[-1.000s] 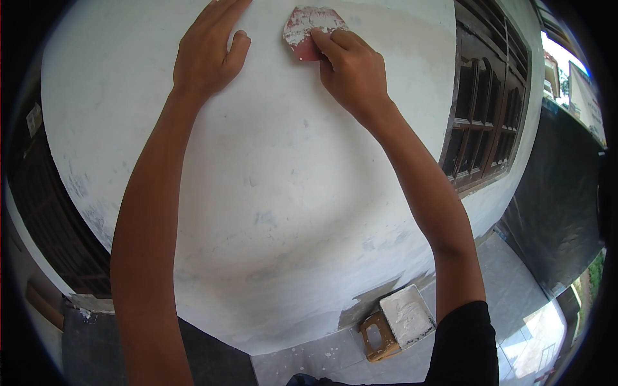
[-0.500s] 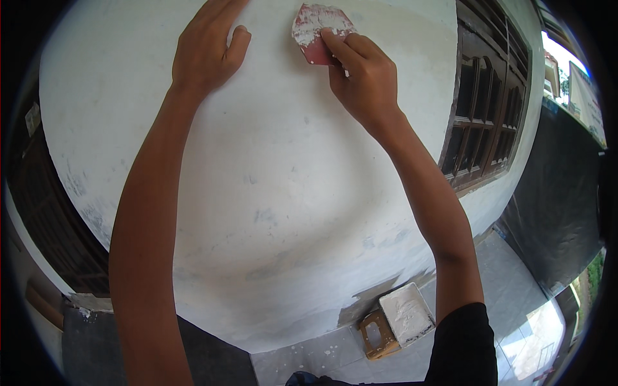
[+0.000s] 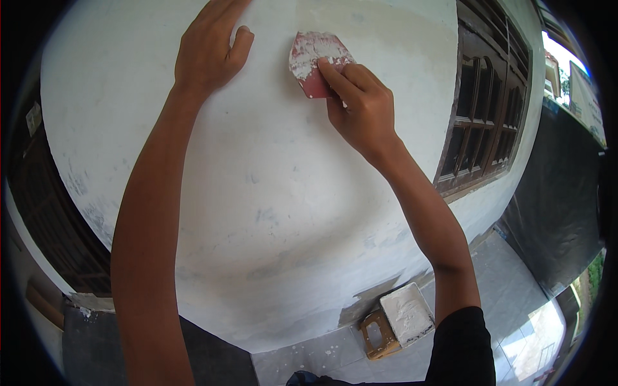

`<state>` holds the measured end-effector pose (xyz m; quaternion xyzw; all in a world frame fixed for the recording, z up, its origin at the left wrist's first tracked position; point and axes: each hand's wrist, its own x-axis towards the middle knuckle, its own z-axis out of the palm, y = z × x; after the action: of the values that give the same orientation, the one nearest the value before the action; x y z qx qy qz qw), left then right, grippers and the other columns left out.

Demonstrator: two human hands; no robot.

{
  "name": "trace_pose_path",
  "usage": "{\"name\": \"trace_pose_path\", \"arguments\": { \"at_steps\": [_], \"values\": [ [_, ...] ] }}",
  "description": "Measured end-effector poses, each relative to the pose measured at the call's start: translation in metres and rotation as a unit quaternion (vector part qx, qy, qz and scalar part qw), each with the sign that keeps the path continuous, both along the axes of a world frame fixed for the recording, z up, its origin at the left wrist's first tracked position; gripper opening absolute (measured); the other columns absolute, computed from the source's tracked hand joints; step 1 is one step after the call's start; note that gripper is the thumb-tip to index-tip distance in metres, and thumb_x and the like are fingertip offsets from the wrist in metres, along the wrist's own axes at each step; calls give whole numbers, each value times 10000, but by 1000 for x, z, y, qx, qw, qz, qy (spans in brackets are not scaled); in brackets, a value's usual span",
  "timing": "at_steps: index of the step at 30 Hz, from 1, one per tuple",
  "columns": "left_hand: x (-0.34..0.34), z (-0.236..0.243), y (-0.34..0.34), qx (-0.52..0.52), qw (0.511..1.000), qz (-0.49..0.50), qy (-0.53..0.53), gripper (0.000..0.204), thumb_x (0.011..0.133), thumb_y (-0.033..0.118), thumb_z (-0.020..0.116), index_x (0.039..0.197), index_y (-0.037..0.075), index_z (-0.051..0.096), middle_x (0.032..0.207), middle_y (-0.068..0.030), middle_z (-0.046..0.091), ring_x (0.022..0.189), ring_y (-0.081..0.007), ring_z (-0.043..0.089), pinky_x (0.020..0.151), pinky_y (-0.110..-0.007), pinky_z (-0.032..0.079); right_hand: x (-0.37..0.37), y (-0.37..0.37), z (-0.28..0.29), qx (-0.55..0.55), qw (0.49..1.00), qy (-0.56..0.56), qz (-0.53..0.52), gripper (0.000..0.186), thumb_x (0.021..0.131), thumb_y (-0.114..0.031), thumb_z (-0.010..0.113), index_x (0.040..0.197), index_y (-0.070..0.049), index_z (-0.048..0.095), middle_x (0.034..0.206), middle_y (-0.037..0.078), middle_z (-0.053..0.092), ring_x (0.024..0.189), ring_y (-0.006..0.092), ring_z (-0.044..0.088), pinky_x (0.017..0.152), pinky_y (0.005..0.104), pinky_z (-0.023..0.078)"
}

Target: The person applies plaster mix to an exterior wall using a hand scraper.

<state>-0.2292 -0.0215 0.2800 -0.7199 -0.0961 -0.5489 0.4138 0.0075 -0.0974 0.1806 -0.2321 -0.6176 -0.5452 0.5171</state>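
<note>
My right hand [image 3: 364, 106] grips a red putty scraper [image 3: 317, 63], its face smeared with white putty. The scraper's top edge lies against the white wall [image 3: 270, 167] or very close to it. To its left, my left hand [image 3: 209, 51] rests on the wall with thumb apart and fingers stretched upward; the fingertips run out of the top of the picture. It holds nothing that I can see. A damp-looking, slightly darker patch of wall [image 3: 380, 32] shows above and right of the scraper. Grey-blue smudges mark the lower wall.
A tub of white putty [image 3: 408, 314] stands on the tiled floor at the wall's foot, beside a brown box [image 3: 378, 336] with a cut-out. A dark wooden window [image 3: 486, 109] is on the right, a dark door [image 3: 58, 212] on the left. Black sheeting [image 3: 557, 199] hangs at far right.
My right hand has drawn the scraper down the wall, by about the blade's own height. My left hand has hardly moved.
</note>
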Motion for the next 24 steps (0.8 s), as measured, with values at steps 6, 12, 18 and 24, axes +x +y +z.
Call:
{"name": "trace_pose_path", "arguments": {
  "at_steps": [6,12,18,24],
  "values": [
    [2,-1,1,8,1000,-1,1,611,805,67,524,1388,-114,534,1472,-277,536,1431,-393,462,1243,-478,316,0,24,54,57,997,-15,-59,419,738,41,717,1139,-80,696,843,24,631,809,205,662,530,359,539],
    [1,-2,1,1,1000,6,-4,601,812,62,527,1391,-100,539,1471,-264,543,1429,-386,466,1242,-472,320,-4,34,28,15,996,-5,-86,442,732,45,722,1161,-53,671,860,37,624,804,218,663,535,354,545],
    [0,-2,1,0,1000,2,-12,590,813,62,533,1381,-96,548,1461,-265,550,1417,-390,478,1236,-474,329,-2,14,5,-8,999,-2,-42,502,717,66,745,1199,-68,712,834,28,613,771,204,649,556,337,541],
    [2,-1,2,3,1000,-14,-8,590,808,61,524,1374,-100,552,1450,-271,558,1411,-394,484,1233,-482,331,11,20,48,55,996,5,-70,425,725,49,722,1132,-74,701,834,25,614,796,201,650,525,350,521]
  ]
}}
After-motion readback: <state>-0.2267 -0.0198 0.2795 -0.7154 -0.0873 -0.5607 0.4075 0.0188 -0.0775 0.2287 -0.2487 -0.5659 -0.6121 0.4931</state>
